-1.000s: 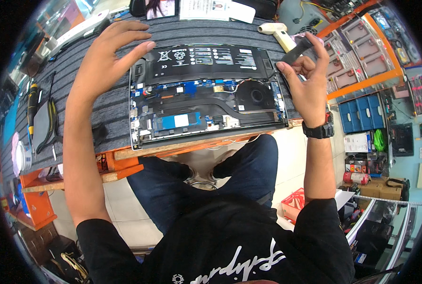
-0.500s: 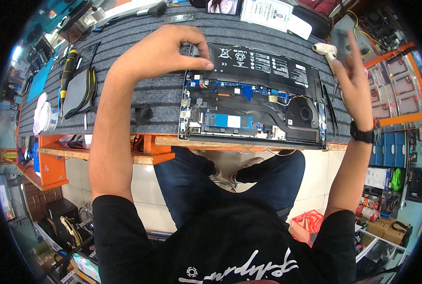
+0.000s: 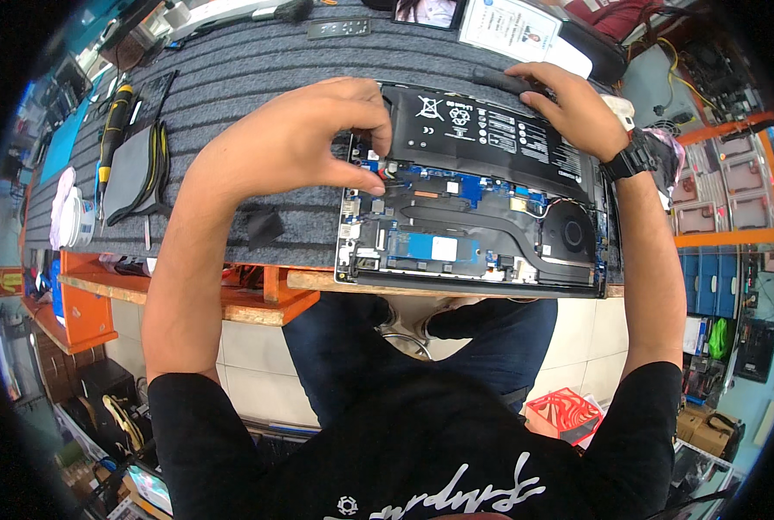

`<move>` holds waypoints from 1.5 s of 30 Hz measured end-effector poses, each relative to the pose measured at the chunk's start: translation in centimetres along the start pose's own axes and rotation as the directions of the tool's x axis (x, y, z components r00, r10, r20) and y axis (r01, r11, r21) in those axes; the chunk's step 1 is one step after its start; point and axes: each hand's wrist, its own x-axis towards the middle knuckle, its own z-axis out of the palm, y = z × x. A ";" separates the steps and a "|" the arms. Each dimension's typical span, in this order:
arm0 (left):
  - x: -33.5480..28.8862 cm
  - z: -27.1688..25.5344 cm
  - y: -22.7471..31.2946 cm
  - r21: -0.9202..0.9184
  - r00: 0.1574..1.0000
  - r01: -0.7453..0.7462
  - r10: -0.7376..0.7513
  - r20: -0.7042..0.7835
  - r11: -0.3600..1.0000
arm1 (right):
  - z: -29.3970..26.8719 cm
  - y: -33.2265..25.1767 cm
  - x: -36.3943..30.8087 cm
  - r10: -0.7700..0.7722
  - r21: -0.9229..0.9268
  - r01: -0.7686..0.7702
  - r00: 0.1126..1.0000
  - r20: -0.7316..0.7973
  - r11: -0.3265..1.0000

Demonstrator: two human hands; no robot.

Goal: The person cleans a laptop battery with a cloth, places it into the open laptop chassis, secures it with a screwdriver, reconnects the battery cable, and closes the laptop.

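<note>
An opened laptop point(image 3: 499, 276) lies on the striped grey mat with its inner parts bare. Its black battery point(image 3: 482, 130) fills the far half; the blue circuit board point(image 3: 469, 188), a round fan point(image 3: 572, 230) and a blue storage stick point(image 3: 421, 248) are nearer. My left hand point(image 3: 339, 134) bends over the left edge, thumb and fingers curved but apart, by a small connector with red wire point(image 3: 390, 171). Across the far right part of the battery reaches my right hand point(image 3: 578, 108), thumb and fingers spread. A dark patch lies by its fingertips, too unclear to name.
To the left are a yellow-black screwdriver point(image 3: 116, 130), a grey pouch point(image 3: 133, 169) and a white tub point(image 3: 81, 218). A black scrap point(image 3: 264, 225) lies left of the laptop. Cards and a photo stand at the far edge. An orange drawer rack point(image 3: 734, 184) is at the right.
My right hand has come left from beside the laptop to over its battery. My left hand has shifted nearer me, from the battery's corner to the connector.
</note>
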 end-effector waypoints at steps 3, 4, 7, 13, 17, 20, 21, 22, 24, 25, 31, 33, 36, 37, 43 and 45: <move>-0.1 0.2 -0.3 0.046 0.999 -0.026 0.027 -0.023 0.999 | -0.3 -0.6 0.4 -0.025 -0.073 0.024 1.000 -0.015 0.997; -0.1 0.3 -0.4 0.048 0.999 -0.032 0.033 -0.025 0.998 | -0.5 -1.3 0.4 -0.055 -0.129 0.048 0.997 -0.047 0.990; -0.2 0.4 -0.4 0.054 0.999 -0.031 0.032 -0.024 0.998 | -1.1 -6.9 0.7 -0.062 -0.004 0.062 0.990 -0.127 0.998; 0.0 0.4 -0.6 0.030 0.993 -0.112 0.113 -0.038 0.993 | 1.9 -14.8 0.4 -0.249 0.170 0.266 0.962 -0.116 0.949; 0.1 0.6 -0.7 0.034 0.989 -0.133 0.135 -0.059 0.991 | 3.7 -16.0 0.3 -0.234 0.077 0.245 0.964 -0.124 0.967; -0.1 0.5 -1.0 -0.070 0.994 -0.110 0.109 -0.016 0.992 | 4.0 -16.1 0.6 -0.272 0.007 0.274 0.954 -0.124 0.962; -0.2 0.4 -1.1 -0.090 0.995 -0.104 0.103 -0.012 0.991 | 4.0 -16.0 0.6 -0.286 -0.019 0.285 0.951 -0.122 0.958; -0.2 0.1 -1.1 -0.110 0.995 -0.098 0.097 -0.009 0.989 | 4.0 -16.1 0.6 -0.292 -0.024 0.292 0.949 -0.119 0.956; -0.4 -0.1 -1.3 -0.108 0.997 -0.073 0.072 -0.005 0.992 | 4.1 -16.1 0.5 -0.306 -0.033 0.304 0.945 -0.114 0.952; -0.5 -0.2 -1.3 -0.086 0.999 -0.053 0.053 -0.005 0.995 | 4.1 -16.1 0.5 -0.328 -0.027 0.327 0.938 -0.116 0.945; -0.7 0.0 -1.7 -0.048 0.999 0.014 -0.016 -0.040 0.999 | 3.8 -15.9 0.6 -0.354 0.017 0.356 0.932 -0.075 0.934; -0.8 0.0 -1.9 -0.043 0.999 0.003 -0.005 -0.048 0.999 | 3.7 -16.1 0.6 -0.350 0.013 0.351 0.935 -0.058 0.936; -0.8 -0.2 -2.0 -0.048 0.998 -0.030 0.027 -0.060 0.998 | 3.8 -16.3 0.4 -0.330 -0.001 0.331 0.942 -0.053 0.944; -0.9 -0.2 -2.1 -0.047 0.998 -0.024 0.021 -0.066 0.999 | 3.8 -16.5 0.3 -0.337 -0.014 0.336 0.940 -0.050 0.942; -0.7 -2.0 -0.5 -0.049 1.000 -0.003 0.002 -0.010 0.999 | 3.6 -17.6 0.2 -0.340 -0.108 0.338 0.940 -0.007 0.935; -0.7 -2.4 -0.6 -0.082 0.999 0.048 -0.046 0.028 0.995 | 3.8 -17.8 0.1 -0.333 -0.138 0.329 0.943 -0.003 0.934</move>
